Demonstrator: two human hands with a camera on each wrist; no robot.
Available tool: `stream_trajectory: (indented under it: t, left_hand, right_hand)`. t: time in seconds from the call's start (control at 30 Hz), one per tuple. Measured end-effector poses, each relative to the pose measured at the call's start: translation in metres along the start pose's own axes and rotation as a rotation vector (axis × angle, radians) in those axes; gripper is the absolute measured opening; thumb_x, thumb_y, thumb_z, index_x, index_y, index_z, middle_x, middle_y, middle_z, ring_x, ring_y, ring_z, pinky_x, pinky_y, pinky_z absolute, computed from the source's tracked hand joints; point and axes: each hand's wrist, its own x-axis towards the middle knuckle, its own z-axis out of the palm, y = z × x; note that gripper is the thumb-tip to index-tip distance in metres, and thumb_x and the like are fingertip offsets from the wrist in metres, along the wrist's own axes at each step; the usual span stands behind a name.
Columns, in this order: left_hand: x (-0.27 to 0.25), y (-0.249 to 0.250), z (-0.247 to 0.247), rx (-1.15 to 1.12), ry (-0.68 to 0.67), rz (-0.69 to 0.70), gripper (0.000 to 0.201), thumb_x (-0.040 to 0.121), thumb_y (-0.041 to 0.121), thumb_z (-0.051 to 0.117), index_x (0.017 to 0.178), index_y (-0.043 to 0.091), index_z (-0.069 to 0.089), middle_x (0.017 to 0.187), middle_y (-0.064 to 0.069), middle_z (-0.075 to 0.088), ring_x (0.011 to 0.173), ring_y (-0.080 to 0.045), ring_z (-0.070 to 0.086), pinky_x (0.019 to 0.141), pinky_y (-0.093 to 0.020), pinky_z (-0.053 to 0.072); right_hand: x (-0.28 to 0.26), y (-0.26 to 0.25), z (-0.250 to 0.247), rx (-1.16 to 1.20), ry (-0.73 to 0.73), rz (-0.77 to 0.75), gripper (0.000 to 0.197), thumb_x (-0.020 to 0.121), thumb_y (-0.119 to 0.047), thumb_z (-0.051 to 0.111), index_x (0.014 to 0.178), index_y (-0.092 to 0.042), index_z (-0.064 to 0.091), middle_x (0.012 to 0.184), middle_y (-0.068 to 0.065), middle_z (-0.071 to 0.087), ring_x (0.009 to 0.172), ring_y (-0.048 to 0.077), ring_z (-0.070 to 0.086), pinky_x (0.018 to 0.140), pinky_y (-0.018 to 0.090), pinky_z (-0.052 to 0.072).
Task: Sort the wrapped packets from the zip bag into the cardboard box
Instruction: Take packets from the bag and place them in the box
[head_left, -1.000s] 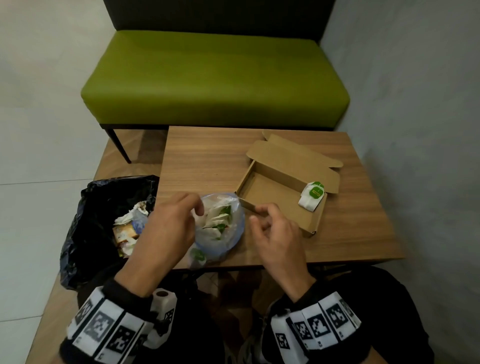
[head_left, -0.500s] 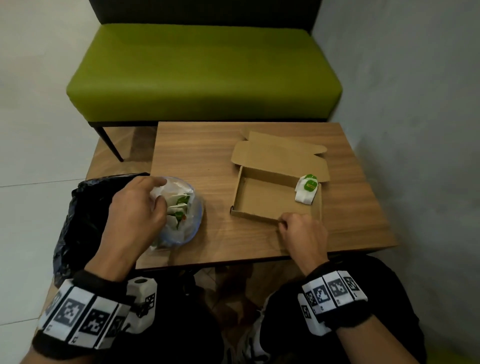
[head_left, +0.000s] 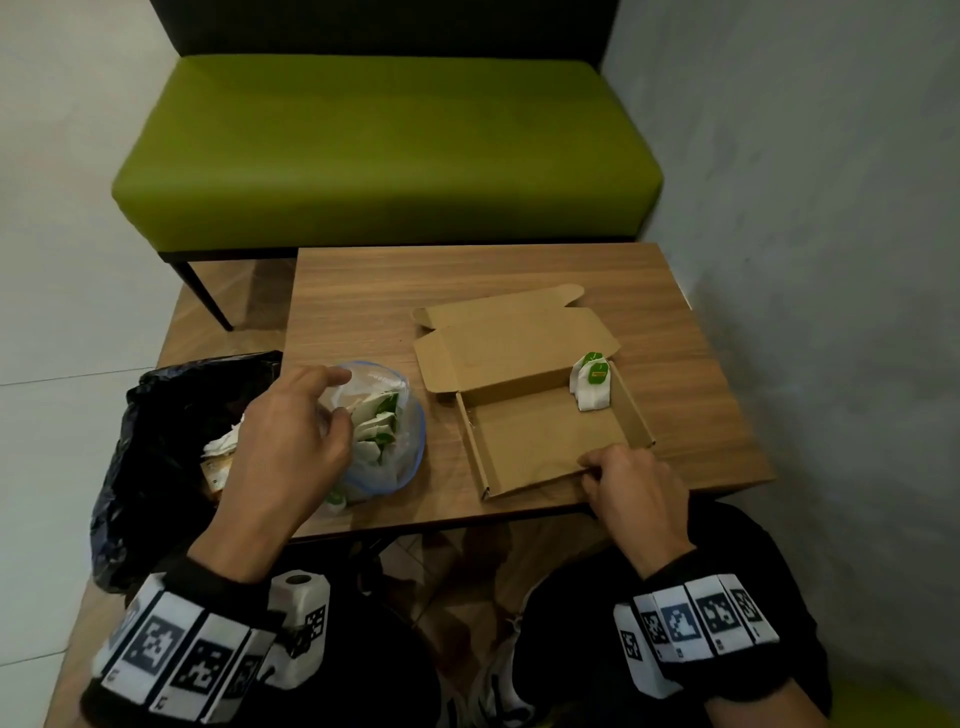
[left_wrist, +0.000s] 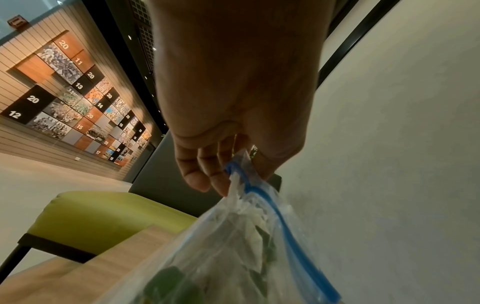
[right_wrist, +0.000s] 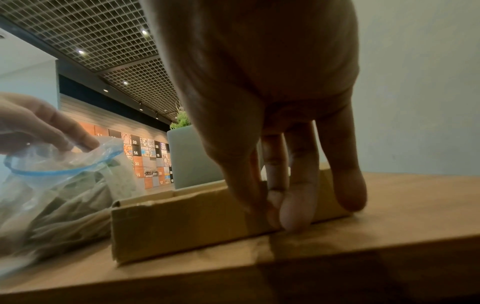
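Note:
A clear zip bag (head_left: 408, 460) with a blue rim lies at the table's near left, holding several white and green wrapped packets (head_left: 382, 415). My left hand (head_left: 335, 397) pinches the bag's blue zip rim (left_wrist: 241, 176) and holds the mouth up. The open cardboard box (head_left: 540, 441) sits to the right, lid flap folded back. One white packet with a green label (head_left: 592, 384) lies in its far right corner. My right hand (head_left: 597, 465) pinches the box's near wall (right_wrist: 182, 222) between thumb and fingers (right_wrist: 296, 216).
A small wooden table (head_left: 415, 280) carries everything; its near edge runs just under my hands. An open black trash bag (head_left: 156, 441) with waste stands left of the table. A green bench (head_left: 384, 156) is beyond, and a grey wall (head_left: 831, 260) is close on the right.
My right hand has gone from between bag and box to the box's near wall and taken hold of it; the box has turned a little. My left hand has shifted the bag to the left.

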Motion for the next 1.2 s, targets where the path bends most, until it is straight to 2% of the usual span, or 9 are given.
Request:
stream_trajectory:
  t: [0.13,0.27,0.43,0.6,0.8,0.93,1.0,1.1,1.2]
  left_hand:
    - [-0.003,-0.003,0.001,0.083,-0.047,-0.009,0.038,0.085,0.015,0.067,0.123,0.012,0.063,0.120,-0.004,0.064,0.097,-0.025,0.063,0.084,-0.037,0.048]
    - [-0.007,-0.007,0.001,0.077,-0.078,-0.002,0.042,0.084,0.022,0.070,0.124,0.014,0.061,0.122,-0.001,0.062,0.104,-0.022,0.062,0.084,-0.035,0.048]
    - [-0.010,-0.013,0.000,0.057,-0.072,0.012,0.042,0.083,0.021,0.071,0.123,0.016,0.060,0.119,0.002,0.061,0.096,-0.018,0.062,0.078,-0.029,0.044]
    - [-0.008,-0.011,0.004,0.006,-0.079,0.062,0.042,0.081,0.016,0.071,0.121,0.015,0.061,0.117,0.003,0.061,0.087,-0.012,0.058,0.076,-0.028,0.044]
    - [-0.004,-0.006,0.008,-0.009,-0.104,0.051,0.044,0.080,0.017,0.071,0.123,0.018,0.060,0.121,0.005,0.062,0.090,-0.015,0.062,0.079,-0.028,0.046]
    - [-0.005,-0.005,0.006,0.002,-0.151,0.033,0.051,0.079,0.026,0.073,0.127,0.019,0.057,0.125,0.005,0.059,0.098,-0.014,0.059,0.079,-0.026,0.042]
    - [-0.007,-0.005,0.004,0.007,-0.176,0.034,0.058,0.075,0.035,0.073,0.129,0.021,0.054,0.127,0.006,0.058,0.103,-0.016,0.059,0.078,-0.028,0.042]
    - [-0.010,-0.007,0.003,0.028,-0.186,0.034,0.066,0.069,0.041,0.065,0.131,0.025,0.052,0.128,0.007,0.058,0.105,-0.017,0.058,0.081,-0.031,0.046]
    - [-0.012,-0.007,0.003,0.056,-0.192,0.032,0.068,0.068,0.039,0.064,0.133,0.029,0.048,0.131,0.009,0.057,0.105,-0.019,0.058,0.088,-0.043,0.050]
  right_hand:
    - [-0.004,-0.009,-0.018,0.076,0.069,-0.034,0.041,0.091,-0.042,0.063,0.131,-0.038,0.059,0.107,-0.005,0.072,0.100,0.020,0.066,0.076,0.031,0.051]
    - [-0.008,-0.029,-0.026,-0.027,0.058,-0.250,0.042,0.089,-0.039,0.066,0.131,-0.039,0.058,0.113,-0.010,0.068,0.101,0.014,0.064,0.071,0.027,0.043]
    - [-0.009,-0.033,-0.010,-0.124,-0.030,-0.207,0.020,0.093,-0.035,0.061,0.112,-0.033,0.068,0.111,-0.007,0.068,0.104,0.017,0.064,0.079,0.031,0.051]
    - [-0.003,-0.034,0.002,-0.054,0.028,-0.175,0.018,0.095,-0.039,0.057,0.105,-0.033,0.071,0.101,-0.005,0.070,0.097,0.018,0.065,0.069,0.029,0.045]
    - [0.006,-0.041,0.006,-0.047,0.090,-0.213,0.020,0.096,-0.040,0.056,0.105,-0.030,0.071,0.097,-0.004,0.070,0.092,0.018,0.065,0.064,0.027,0.042]
    - [0.007,-0.041,0.001,-0.018,0.088,-0.253,0.024,0.096,-0.044,0.058,0.113,-0.032,0.069,0.102,-0.005,0.070,0.096,0.017,0.065,0.070,0.028,0.047]
    - [0.005,-0.043,-0.004,0.043,0.106,-0.290,0.030,0.093,-0.046,0.061,0.120,-0.035,0.067,0.097,-0.010,0.068,0.092,0.011,0.062,0.071,0.026,0.049]
    - [-0.001,-0.063,-0.013,0.337,0.190,-0.452,0.028,0.093,-0.042,0.061,0.117,-0.031,0.070,0.077,-0.017,0.055,0.069,-0.001,0.049,0.061,0.020,0.039]
    - [-0.010,-0.097,-0.016,0.567,0.292,-0.663,0.027,0.090,-0.042,0.060,0.112,-0.030,0.071,0.085,-0.010,0.053,0.072,0.003,0.049,0.057,0.027,0.047]
